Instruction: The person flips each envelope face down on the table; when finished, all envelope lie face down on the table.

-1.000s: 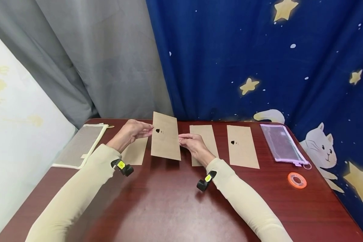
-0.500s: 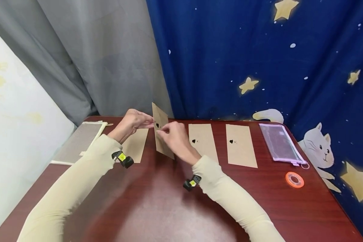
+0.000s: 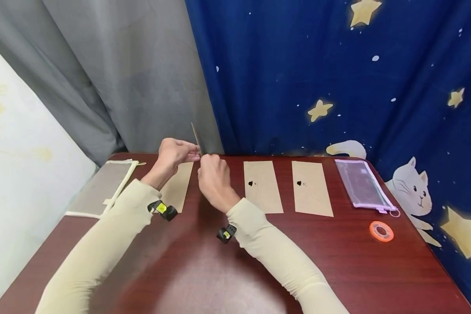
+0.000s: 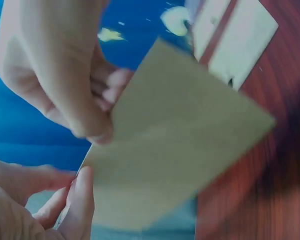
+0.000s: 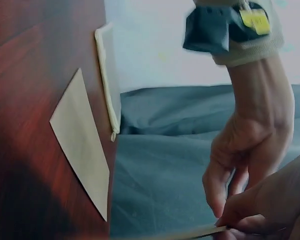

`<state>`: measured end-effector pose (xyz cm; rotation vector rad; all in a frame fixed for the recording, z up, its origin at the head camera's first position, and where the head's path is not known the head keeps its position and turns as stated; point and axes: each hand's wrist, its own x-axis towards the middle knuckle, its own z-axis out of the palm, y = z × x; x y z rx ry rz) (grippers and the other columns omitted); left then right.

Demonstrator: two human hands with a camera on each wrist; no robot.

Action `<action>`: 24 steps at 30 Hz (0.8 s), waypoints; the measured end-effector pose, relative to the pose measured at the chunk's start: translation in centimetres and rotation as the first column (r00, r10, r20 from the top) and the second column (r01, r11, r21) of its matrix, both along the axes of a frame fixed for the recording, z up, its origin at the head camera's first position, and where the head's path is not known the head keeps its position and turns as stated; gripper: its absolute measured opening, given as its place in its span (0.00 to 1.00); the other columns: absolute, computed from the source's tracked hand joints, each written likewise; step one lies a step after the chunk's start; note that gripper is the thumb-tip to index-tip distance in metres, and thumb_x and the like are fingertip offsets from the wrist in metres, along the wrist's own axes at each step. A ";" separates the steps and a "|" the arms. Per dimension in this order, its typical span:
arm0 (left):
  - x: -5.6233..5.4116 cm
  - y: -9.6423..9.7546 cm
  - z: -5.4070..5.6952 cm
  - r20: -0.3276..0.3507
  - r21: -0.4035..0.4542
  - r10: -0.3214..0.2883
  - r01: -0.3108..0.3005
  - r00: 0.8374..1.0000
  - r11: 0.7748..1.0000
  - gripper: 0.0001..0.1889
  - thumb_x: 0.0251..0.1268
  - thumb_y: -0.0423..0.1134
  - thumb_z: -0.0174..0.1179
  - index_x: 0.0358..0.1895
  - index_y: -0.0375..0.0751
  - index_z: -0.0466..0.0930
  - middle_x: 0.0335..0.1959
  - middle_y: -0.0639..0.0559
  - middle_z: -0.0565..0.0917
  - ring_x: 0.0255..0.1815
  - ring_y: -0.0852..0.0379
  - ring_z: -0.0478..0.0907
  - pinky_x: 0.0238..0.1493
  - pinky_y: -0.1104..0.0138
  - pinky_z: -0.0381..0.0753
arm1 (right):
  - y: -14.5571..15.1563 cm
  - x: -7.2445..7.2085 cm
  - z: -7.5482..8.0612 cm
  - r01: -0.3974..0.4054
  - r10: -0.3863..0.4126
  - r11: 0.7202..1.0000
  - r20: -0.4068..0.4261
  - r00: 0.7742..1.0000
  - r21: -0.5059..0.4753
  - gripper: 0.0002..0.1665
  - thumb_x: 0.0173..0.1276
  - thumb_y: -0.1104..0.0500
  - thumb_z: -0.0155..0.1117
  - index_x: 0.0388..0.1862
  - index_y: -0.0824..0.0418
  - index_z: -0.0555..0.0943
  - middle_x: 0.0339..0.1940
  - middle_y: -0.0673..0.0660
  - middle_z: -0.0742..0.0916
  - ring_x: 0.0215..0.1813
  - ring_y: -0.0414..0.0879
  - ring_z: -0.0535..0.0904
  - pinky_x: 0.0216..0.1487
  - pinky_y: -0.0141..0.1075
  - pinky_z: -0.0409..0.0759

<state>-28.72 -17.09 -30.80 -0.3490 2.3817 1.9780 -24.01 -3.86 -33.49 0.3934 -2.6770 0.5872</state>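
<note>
A thin brown kraft-paper rectangle [image 4: 175,135] is held up above the table; whether it is an envelope or a booklet I cannot tell. In the head view it stands nearly edge-on. My left hand [image 3: 174,152] pinches its edge between thumb and fingers. Close beside it, my right hand [image 3: 216,181] pinches the same edge, its thumb lying on the paper in the left wrist view. Beneath my left hand lies a similar kraft-paper rectangle [image 3: 178,187], partly hidden. Two more, a near one [image 3: 263,187] and a farther one [image 3: 312,189], lie to the right with small black hat prints.
A cream-edged mesh zip pouch [image 3: 102,187] lies at the table's left, and a purple-edged one [image 3: 365,185] at the right. An orange ring-shaped roll [image 3: 381,231] lies nearer the front right. Grey and blue curtains [image 3: 278,78] hang behind the table [image 3: 204,270].
My right hand has let go of the paper's right edge, moved left and gripped it beside my left hand. The held paper has turned from facing me to nearly edge-on.
</note>
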 end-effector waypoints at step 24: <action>1.3 -1.6 -6.4 0.315 0.239 -0.192 0.118 0.930 0.964 0.22 0.82 0.35 0.43 0.70 0.26 0.65 0.58 0.36 0.77 0.38 0.57 0.84 0.69 0.58 0.78 | 2.5 -0.6 -0.3 0.061 -0.037 0.938 0.076 0.996 -0.342 0.28 0.60 0.68 0.60 0.05 0.52 0.63 0.15 0.49 0.73 0.21 0.45 0.72 0.19 0.32 0.64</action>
